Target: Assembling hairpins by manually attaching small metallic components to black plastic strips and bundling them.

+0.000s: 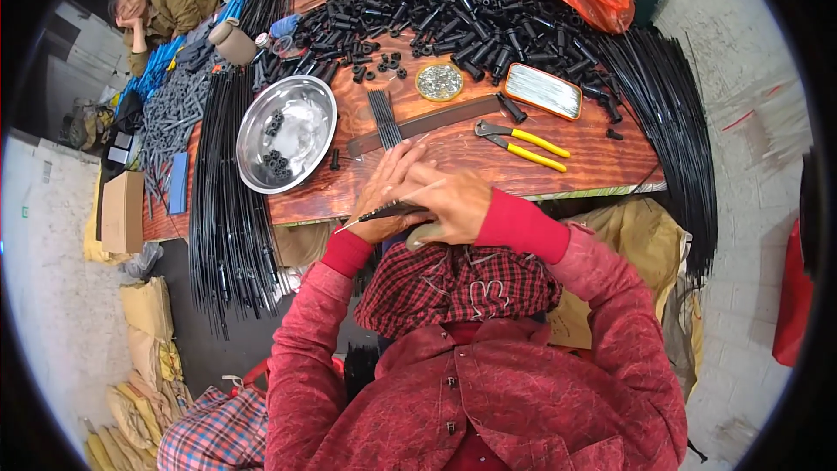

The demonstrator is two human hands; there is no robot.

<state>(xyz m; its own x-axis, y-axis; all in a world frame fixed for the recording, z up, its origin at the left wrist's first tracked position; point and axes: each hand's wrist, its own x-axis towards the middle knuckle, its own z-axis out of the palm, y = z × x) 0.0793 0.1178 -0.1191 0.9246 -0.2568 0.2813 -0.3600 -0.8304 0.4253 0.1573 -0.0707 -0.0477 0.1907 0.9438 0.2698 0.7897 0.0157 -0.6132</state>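
My left hand [384, 181] reaches over the near table edge, its fingers stretched out flat at the near ends of several thin black rods [382, 111]. What lies under its palm is hidden. My right hand [458, 203] crosses partly over it, closed on a slim dark pointed tool [384, 209] with a pale tip aimed down and left. A rounded olive-coloured thing [425, 235] shows beneath the right hand; its kind is unclear. The rods lie across a flat brown strip [453, 117]. To the right rest pliers with yellow handles [534, 148].
A steel bowl [247, 144] holds small black parts. Behind are a round tin of metal bits [438, 81], a rectangular tin of pins [542, 90], heaped black tubes [497, 26] and an orange bag [602, 0]. Long black rods [667, 105] overhang both sides. Another person [174, 13] sits far left.
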